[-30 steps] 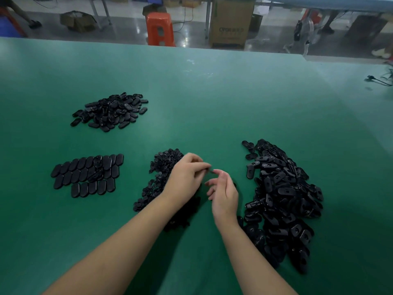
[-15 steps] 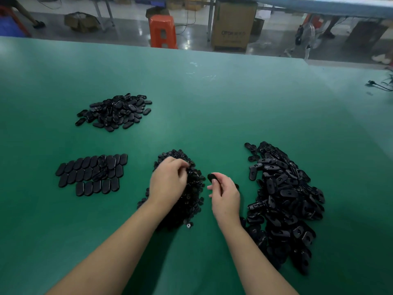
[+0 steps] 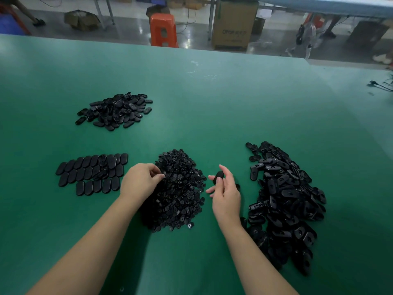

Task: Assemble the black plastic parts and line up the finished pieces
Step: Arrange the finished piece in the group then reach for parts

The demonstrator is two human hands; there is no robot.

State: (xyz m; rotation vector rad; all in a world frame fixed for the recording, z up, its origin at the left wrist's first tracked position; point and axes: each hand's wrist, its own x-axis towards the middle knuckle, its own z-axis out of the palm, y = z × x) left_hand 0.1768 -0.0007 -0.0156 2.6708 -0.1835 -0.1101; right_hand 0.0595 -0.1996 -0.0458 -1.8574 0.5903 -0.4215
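Observation:
My left hand rests at the left edge of a heap of small round black parts, fingertips curled into it; I cannot see whether they pinch a part. My right hand holds one oval black shell between thumb and fingers, just right of that heap. A big pile of oval black shells lies to the right. Finished oval pieces lie in neat rows at the left. Another loose pile of oval parts sits further back on the left.
The green table stretches far back and to both sides. Beyond its far edge stand an orange stool and a cardboard box. A black cable lies at the far right.
My left hand moved away from the right hand, leftward and down into the heap of small round parts. My right hand kept the oval shell and stayed in place.

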